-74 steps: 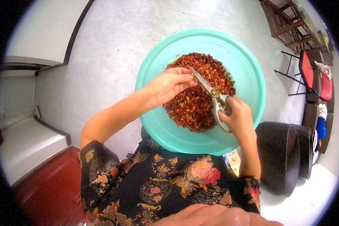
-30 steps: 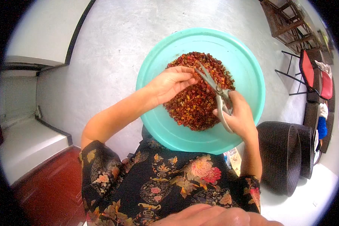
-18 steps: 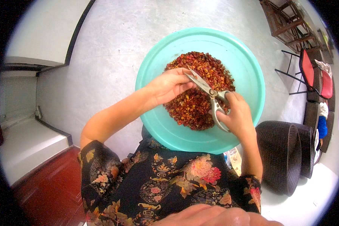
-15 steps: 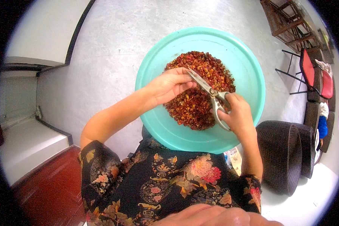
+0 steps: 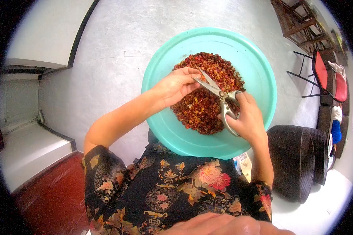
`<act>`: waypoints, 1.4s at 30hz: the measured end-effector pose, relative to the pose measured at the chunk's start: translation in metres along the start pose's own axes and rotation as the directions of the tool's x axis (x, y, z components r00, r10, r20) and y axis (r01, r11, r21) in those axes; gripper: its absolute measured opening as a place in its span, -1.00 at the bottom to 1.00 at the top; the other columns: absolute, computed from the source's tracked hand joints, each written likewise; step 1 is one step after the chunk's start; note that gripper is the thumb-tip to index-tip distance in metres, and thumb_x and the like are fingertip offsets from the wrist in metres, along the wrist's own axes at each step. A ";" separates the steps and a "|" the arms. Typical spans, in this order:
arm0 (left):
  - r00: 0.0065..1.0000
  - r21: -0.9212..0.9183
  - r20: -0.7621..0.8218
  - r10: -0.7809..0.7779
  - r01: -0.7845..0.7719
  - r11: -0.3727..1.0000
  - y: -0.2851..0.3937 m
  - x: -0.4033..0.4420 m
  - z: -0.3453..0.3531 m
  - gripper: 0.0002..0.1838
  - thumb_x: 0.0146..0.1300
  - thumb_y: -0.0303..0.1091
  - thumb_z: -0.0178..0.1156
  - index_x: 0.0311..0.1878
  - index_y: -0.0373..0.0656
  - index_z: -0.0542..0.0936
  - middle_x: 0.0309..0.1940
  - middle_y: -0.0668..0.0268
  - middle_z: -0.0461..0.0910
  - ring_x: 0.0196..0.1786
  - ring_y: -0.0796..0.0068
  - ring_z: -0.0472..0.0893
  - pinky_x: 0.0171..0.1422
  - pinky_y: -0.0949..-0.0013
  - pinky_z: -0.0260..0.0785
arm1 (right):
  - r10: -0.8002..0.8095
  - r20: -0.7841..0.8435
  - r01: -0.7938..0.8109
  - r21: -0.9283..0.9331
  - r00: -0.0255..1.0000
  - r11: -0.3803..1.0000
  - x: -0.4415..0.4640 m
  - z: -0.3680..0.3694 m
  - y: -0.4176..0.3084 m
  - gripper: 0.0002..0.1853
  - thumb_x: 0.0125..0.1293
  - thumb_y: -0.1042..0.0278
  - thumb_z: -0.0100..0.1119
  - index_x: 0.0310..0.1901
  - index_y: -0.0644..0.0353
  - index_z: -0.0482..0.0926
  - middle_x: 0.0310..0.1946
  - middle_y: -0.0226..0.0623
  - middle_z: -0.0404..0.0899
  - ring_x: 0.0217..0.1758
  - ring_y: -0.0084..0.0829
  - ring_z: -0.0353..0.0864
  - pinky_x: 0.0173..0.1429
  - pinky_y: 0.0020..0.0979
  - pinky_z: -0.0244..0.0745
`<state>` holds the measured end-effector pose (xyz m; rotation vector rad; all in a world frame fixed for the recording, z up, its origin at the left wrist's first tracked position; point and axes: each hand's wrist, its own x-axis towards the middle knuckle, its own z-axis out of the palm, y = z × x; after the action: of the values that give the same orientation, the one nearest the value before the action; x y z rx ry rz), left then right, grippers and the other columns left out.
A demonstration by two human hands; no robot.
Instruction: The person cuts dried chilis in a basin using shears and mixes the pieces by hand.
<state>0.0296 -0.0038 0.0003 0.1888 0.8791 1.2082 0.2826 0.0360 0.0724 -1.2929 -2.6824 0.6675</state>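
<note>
My right hand (image 5: 246, 119) is closed round the handles of metal scissors (image 5: 222, 94), with fingers and thumb through the grips. Their two blades stand apart and point up and left to my left fingertips. My left hand (image 5: 176, 85) is closed in a pinch, palm partly turned up; a small orange-red bit of dried chili shows at the fingertips between the blades, mostly hidden. Below both hands lies a heap of chopped dried chili (image 5: 204, 113), red and brown with yellow bits, in a wide turquoise basin (image 5: 259, 78).
Black woven baskets (image 5: 290, 160) stand on the right beside my right arm. Farther off are a red folding chair (image 5: 320, 72) and a brown wooden rack (image 5: 302, 23). A white cabinet (image 5: 39, 35) is on the left, above a dark red surface (image 5: 51, 192). Grey floor (image 5: 117, 43) surrounds the basin.
The scissor blades have spread from nearly closed to apart, one on each side of the left fingertips. My right fingers have loosened on the handles. The left hand has shifted only slightly.
</note>
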 end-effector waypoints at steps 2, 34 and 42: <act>0.998 0.009 0.049 -0.026 0.026 1.000 0.001 0.001 -0.003 -0.85 0.46 -0.54 0.13 0.04 -0.31 0.49 -0.03 0.16 0.64 -0.03 0.42 0.70 0.08 0.51 0.64 | 0.007 -0.007 -0.007 -0.002 1.000 1.000 0.000 0.001 0.000 -0.47 0.03 0.13 0.38 -0.04 0.32 0.50 -0.10 0.00 0.53 0.02 0.03 0.54 0.07 -0.07 0.51; 0.657 0.707 0.679 0.327 -0.467 -0.531 0.023 0.051 0.037 -0.78 0.32 -0.25 0.22 -0.10 -0.15 0.68 -0.08 0.15 0.69 0.03 0.07 0.61 0.20 0.01 0.45 | 0.250 0.040 -0.191 0.762 0.968 0.618 0.020 -0.008 0.029 -0.72 0.22 0.28 0.48 -0.11 0.22 0.68 -0.43 -0.56 0.55 -0.38 -0.70 0.47 -0.31 -0.59 0.34; 0.824 0.625 0.562 -0.079 -0.485 -0.612 -0.033 0.103 0.081 -0.77 0.28 -0.24 0.20 -0.08 -0.12 0.65 -0.14 0.09 0.67 0.05 0.16 0.65 0.19 0.15 0.45 | 0.207 -0.031 -0.123 0.716 0.978 0.687 0.023 -0.002 0.007 -0.74 0.22 0.30 0.46 -0.15 0.24 0.66 -0.42 -0.55 0.53 -0.33 -0.67 0.46 -0.22 -0.55 0.38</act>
<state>0.1165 0.0983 -0.0150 2.4460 1.4224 0.1350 0.2735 0.0576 0.0689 -1.2683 -1.8699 1.4268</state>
